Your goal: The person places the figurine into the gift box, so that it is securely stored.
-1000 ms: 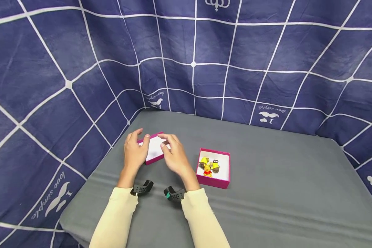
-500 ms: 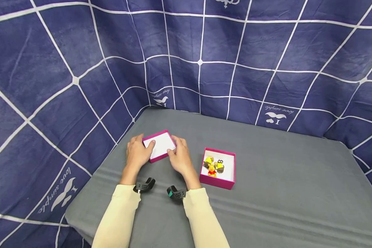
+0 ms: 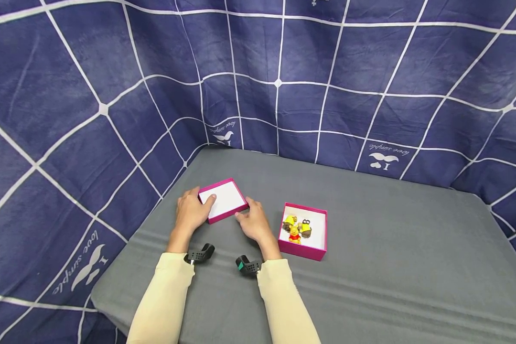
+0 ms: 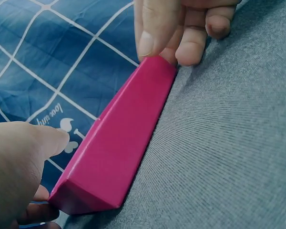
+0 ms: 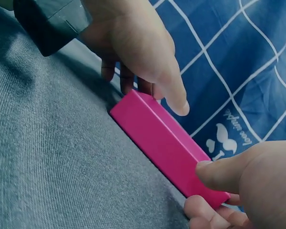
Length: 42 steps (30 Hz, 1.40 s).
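A shallow pink box lid [image 3: 223, 198] with a white inside lies open side up on the grey surface. My left hand [image 3: 190, 211] is at its left side, fingers along the outer wall and thumb reaching over the inside. At the near right corner, my right hand [image 3: 254, 221] pinches the lid between thumb and fingers. The right wrist view shows that thumb [image 5: 214, 171] on the wall's upper edge. In the left wrist view the lid's outer wall [image 4: 119, 143] stands between both hands.
Right of the hands stands a deeper pink box [image 3: 303, 249] with several small yellow and brown figures [image 3: 295, 235] inside, one in a red shirt. A blue cloth [image 3: 327, 86] with white lines hangs behind the grey surface [image 3: 391, 248].
Both hands have come down from above the lid to its sides. The right hand has since shifted toward the near right corner. The view has turned slightly; the figures stay in their box.
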Each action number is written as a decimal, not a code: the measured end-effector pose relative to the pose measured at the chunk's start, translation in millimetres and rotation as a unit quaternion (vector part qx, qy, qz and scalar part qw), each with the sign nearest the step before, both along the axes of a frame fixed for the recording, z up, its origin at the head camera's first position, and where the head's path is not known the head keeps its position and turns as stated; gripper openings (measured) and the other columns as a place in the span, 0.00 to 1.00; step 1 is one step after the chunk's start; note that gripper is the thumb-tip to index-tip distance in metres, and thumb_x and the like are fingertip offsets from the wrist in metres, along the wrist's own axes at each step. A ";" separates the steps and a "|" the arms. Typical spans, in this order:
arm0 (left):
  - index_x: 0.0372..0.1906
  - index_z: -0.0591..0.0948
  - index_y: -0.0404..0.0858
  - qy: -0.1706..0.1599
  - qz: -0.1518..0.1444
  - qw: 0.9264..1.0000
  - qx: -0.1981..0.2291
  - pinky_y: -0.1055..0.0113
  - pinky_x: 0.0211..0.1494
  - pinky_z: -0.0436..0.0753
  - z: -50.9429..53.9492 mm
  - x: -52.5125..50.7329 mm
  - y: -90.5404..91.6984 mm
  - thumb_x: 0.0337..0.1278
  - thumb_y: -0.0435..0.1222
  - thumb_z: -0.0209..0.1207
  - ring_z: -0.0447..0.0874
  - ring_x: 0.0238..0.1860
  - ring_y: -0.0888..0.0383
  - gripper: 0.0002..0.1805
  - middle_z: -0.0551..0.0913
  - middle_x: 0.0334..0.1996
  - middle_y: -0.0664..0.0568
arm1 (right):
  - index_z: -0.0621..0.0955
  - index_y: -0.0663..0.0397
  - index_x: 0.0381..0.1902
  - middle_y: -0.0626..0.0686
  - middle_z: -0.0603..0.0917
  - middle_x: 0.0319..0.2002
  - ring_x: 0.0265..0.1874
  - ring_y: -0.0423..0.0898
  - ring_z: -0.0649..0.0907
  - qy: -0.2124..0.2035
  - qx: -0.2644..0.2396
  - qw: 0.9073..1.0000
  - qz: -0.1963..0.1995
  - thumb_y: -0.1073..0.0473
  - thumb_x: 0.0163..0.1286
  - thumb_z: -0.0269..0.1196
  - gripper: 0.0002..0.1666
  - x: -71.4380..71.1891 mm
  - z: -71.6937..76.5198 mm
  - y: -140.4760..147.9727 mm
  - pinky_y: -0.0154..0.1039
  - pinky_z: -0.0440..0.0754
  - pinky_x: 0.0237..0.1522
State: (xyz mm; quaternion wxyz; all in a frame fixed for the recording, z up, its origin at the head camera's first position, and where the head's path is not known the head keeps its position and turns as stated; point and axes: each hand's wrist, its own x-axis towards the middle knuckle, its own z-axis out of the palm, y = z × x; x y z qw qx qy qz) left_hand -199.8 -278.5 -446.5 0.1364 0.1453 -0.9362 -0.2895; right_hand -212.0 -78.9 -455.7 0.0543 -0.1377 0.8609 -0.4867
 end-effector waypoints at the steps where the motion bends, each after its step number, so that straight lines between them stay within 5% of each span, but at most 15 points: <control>1: 0.71 0.67 0.27 -0.001 0.000 1.000 0.000 0.40 0.68 0.66 -0.2 -0.2 0.1 0.66 0.54 0.56 0.68 0.64 0.29 0.41 0.71 0.67 0.27 | 0.66 0.66 0.73 0.65 0.73 0.64 0.35 0.43 0.81 0.001 0.002 1.000 -0.002 0.58 0.71 0.64 0.38 -0.1 -0.6 0.8 0.42 0.80 0.45; 8: 0.71 0.68 0.27 0.000 -0.002 1.000 0.007 0.40 0.68 0.66 -2.6 -2.2 0.9 0.66 0.54 0.56 0.69 0.64 0.29 0.40 0.72 0.66 0.28 | 0.69 0.67 0.71 0.67 0.74 0.62 0.32 0.44 0.80 0.006 0.000 1.000 -0.011 0.59 0.70 0.64 0.35 1.0 -0.1 1.3 0.45 0.80 0.47; 15: 0.71 0.67 0.27 0.014 -0.001 0.999 0.035 0.41 0.72 0.65 -3.2 -4.8 2.2 0.66 0.52 0.57 0.67 0.68 0.31 0.40 0.70 0.68 0.28 | 0.73 0.65 0.68 0.64 0.78 0.57 0.44 0.50 0.82 0.008 -0.006 1.000 -0.018 0.56 0.69 0.65 0.33 3.1 3.4 -0.5 0.48 0.79 0.55; 27: 0.71 0.69 0.30 0.104 0.016 0.993 0.052 0.45 0.73 0.65 4.2 -6.2 5.1 0.64 0.49 0.60 0.69 0.69 0.35 0.38 0.71 0.67 0.32 | 0.74 0.65 0.67 0.64 0.77 0.58 0.43 0.47 0.87 -0.001 -0.040 0.999 -0.033 0.56 0.67 0.67 0.34 7.1 12.4 -6.4 0.39 0.83 0.46; 36: 0.70 0.72 0.33 0.218 0.038 0.972 0.082 0.51 0.75 0.64 20.7 -5.3 8.7 0.61 0.44 0.63 0.69 0.71 0.42 0.34 0.73 0.68 0.38 | 0.72 0.63 0.69 0.64 0.76 0.60 0.44 0.47 0.87 0.023 -0.081 0.996 -0.029 0.56 0.68 0.66 0.35 9.0 34.9 -9.5 0.33 0.84 0.42; 42: 0.72 0.72 0.39 0.257 0.034 0.960 0.106 0.49 0.72 0.66 27.5 2.2 12.7 0.61 0.44 0.63 0.70 0.69 0.44 0.34 0.72 0.69 0.42 | 0.73 0.59 0.69 0.62 0.75 0.61 0.46 0.48 0.86 0.035 -0.092 0.994 -0.039 0.54 0.68 0.67 0.35 16.2 49.2 -4.8 0.36 0.85 0.45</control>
